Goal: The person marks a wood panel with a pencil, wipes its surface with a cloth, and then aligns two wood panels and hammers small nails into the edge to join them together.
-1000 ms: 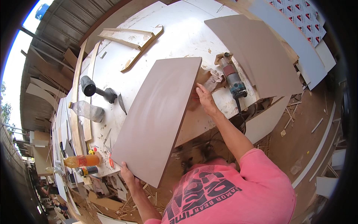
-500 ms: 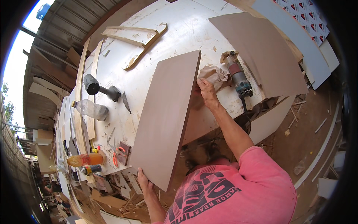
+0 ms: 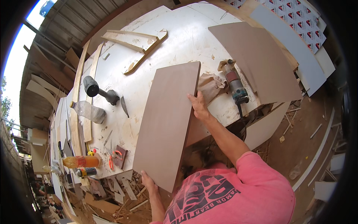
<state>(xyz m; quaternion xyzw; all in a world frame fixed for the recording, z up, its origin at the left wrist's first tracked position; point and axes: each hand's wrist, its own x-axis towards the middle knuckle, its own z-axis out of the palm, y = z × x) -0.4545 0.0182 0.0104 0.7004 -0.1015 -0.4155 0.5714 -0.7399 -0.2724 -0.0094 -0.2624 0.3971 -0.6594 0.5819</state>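
The brown panel [image 3: 164, 119] lies between the left hand [image 3: 149, 182], grasping its near end, and the right hand [image 3: 199, 105], gripping its right edge; its long axis points away from the left hand, slanting slightly rightward.

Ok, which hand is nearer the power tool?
Right: the right hand grips the brown panel along its right edge, left of the power tool and apart from it. The left hand holds the panel's near end, farther away.
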